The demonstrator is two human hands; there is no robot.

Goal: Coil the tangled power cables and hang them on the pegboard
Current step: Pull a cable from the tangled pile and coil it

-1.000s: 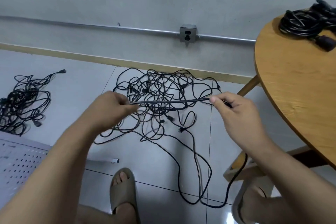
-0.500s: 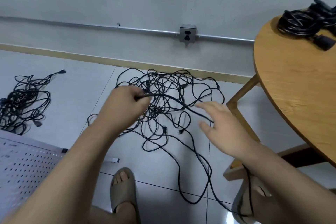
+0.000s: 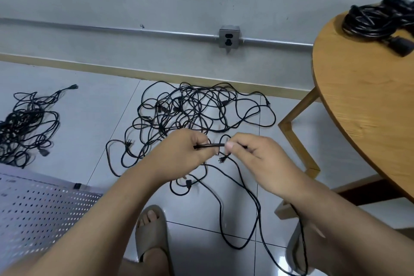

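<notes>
A tangle of black power cables [image 3: 190, 107] lies on the tiled floor in front of the wall. My left hand [image 3: 181, 152] and my right hand [image 3: 253, 154] are close together above it, both pinching one short stretch of black cable [image 3: 211, 145] held level between them. That cable's slack drops below my right wrist and loops over the floor [image 3: 239, 246]. A white pegboard [image 3: 33, 206] lies flat at the lower left.
A second heap of black cables [image 3: 24, 125] is on the floor at the left. A round wooden table [image 3: 363, 101] at the right carries coiled black cables [image 3: 376, 22]. A wall socket [image 3: 229, 37] sits on a metal conduit. My sandalled foot [image 3: 152, 233] is below.
My right hand, which had let go and hung open half a second ago, has come back and pinched the cable again. The hands are now much closer together and lower.
</notes>
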